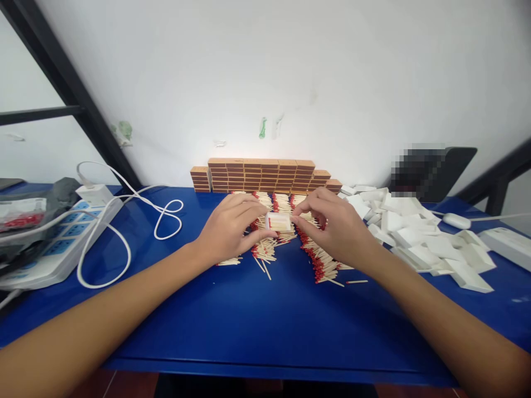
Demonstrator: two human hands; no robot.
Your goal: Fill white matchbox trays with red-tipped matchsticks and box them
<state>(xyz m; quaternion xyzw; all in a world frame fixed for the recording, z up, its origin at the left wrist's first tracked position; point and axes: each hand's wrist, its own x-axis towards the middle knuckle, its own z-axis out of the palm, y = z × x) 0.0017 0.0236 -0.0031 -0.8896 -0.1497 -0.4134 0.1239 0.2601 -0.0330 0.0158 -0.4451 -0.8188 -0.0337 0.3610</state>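
A small white matchbox tray [279, 221] with matches in it is held between both my hands above a heap of red-tipped matches [290, 237] on the blue table [249, 320]. My left hand [230, 229] pinches the tray's left end with thumb and fingers. My right hand [334, 224] grips the tray's right end with curled fingers. Behind the heap, brown matchbox sleeves [261, 176] are stacked against the wall.
A pile of empty white trays [423, 237] lies at the right. On the left sit a power strip [62, 243] with a white charger and looping cable [124, 221]. A white mouse [456, 221] rests at the far right.
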